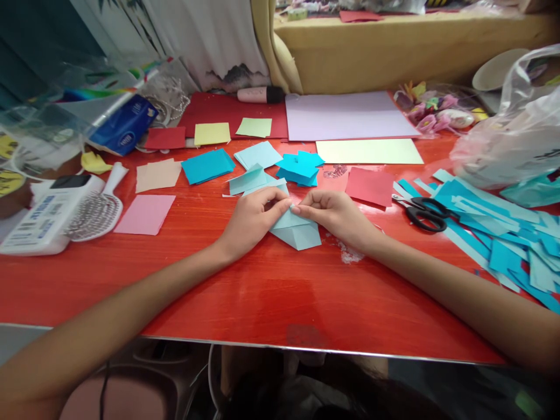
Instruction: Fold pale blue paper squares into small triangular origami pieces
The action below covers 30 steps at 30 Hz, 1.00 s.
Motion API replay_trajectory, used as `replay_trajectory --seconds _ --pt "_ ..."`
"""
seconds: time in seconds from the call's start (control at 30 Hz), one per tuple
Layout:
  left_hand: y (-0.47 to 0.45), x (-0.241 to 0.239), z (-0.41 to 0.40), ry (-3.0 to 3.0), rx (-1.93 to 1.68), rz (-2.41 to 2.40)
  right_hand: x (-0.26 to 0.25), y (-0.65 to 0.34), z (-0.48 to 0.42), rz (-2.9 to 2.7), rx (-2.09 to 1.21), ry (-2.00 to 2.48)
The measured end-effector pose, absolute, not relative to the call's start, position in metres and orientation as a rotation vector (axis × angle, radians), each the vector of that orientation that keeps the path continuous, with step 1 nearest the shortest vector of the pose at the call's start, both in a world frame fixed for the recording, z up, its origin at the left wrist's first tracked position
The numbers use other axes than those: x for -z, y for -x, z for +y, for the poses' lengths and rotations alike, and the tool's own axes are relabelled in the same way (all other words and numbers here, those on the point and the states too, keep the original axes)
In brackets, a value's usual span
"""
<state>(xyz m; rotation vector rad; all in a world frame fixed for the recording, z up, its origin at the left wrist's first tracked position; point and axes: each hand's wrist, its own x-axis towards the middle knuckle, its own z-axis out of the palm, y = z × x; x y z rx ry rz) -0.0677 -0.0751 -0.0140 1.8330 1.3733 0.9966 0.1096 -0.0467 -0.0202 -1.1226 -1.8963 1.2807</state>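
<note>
A pale blue folded sheet of paper (pixel 300 233) is between my hands at the middle of the red table. My left hand (pixel 258 219) pinches it from the left with thumb and fingers. From the right, my right hand (pixel 335 213) pinches the same paper, the thumbs close together near its upper fold. Right behind my hands lie light blue folded papers (pixel 254 181), partly covered by my left hand. Darker blue folded pieces (pixel 300 167) sit just beyond my right hand.
Black-handled scissors (pixel 424 213) and a heap of blue paper strips (pixel 503 227) lie to the right. Pink paper squares (pixel 146 214), a white hairbrush (pixel 98 213) and a white box (pixel 52 216) are left. A plastic bag (pixel 511 128) stands at the back right.
</note>
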Motion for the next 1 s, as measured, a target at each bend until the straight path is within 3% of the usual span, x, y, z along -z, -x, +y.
replay_trajectory --seconds 0.53,1.0 --pt "0.069 0.014 -0.071 -1.695 -0.955 1.377 0.019 -0.109 -0.048 -1.911 -1.346 1.054" --pt "0.073 0.012 -0.065 -1.231 -1.33 1.281 0.027 -0.109 -0.037 -1.465 -1.437 0.902"
